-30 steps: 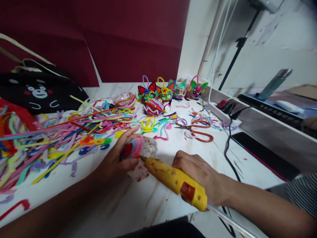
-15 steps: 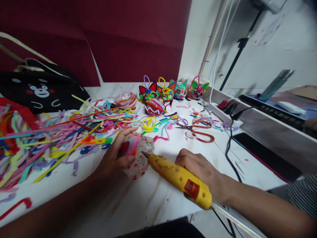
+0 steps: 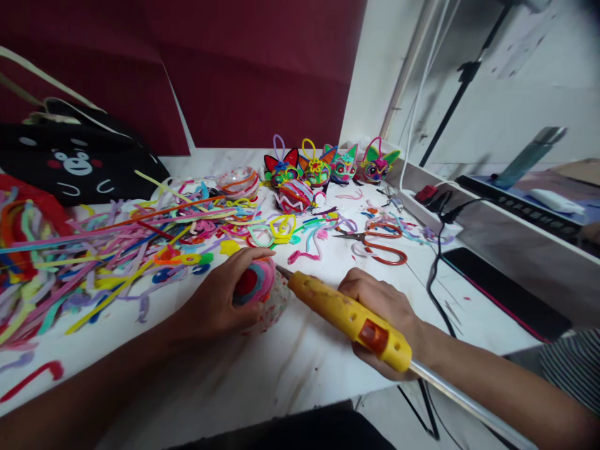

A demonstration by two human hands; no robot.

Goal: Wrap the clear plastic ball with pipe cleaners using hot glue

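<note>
Nearest me: right hand [image 3: 377,299] closed around the grip of the yellow glue gun [image 3: 337,307], with a glue stick [image 3: 469,406] jutting from its back toward the near right. The gun lies low and slanted over the white table [image 3: 281,381], nozzle [image 3: 281,270] pointing far-left. Left hand [image 3: 213,303] is cupped over a small ball [image 3: 262,284], thumb on the near side, fingers curled over the top. The ball rests on the table just left of centre, its face coiled in pink, red and blue fuzz, its underside white and speckled. The nozzle touches or all but touches the ball's right flank; I cannot tell which. Step in hand, as I read it: laying glue on the ball beside the coiled patch. The next move, I judge, calls for a steady ball, a light squeeze, and my forefinger held clear of the hot tip close by it. Beyond: a loose heap of pipe cleaners [image 3: 107,250] across the left half, and orange-handled scissors [image 3: 377,242] to the right among offcuts. Farther: a striped ball [image 3: 293,195], a clear half-shell [image 3: 238,181], then four cat-faced ornaments [image 3: 316,172] in a row at the far edge. Far left, a black bag [image 3: 75,165] with a bear face. Far right, a power strip [image 3: 429,200], its black cable [image 3: 434,275] trailing toward the near edge.
</note>
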